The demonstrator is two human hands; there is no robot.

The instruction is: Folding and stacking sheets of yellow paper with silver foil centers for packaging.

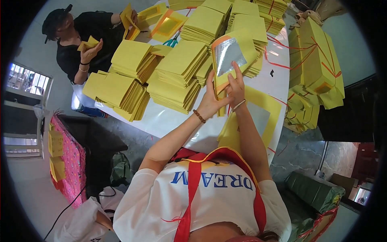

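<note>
My left hand (213,99) is closed round the lower left edge of a folded sheaf of yellow joss paper (246,45). A silver foil square and orange bands show on the sheaf's face. My right hand (237,85) grips its lower part, with one finger lying along the foil. The sheaf is tilted up over the table, close to the folded stacks. Just left of my hands is a thick stack of folded yellow paper (173,92). Beneath my right forearm lies a flat yellow sheet (264,101) with a pale silver square.
More folded stacks (115,90) cover the white table (205,135). Scissors (172,41) with teal handles lie among them. A co-worker (92,38) at the far left holds yellow papers. Bundles tied with red string (318,60) are piled at the right. A pink patterned cloth (70,157) hangs at the left.
</note>
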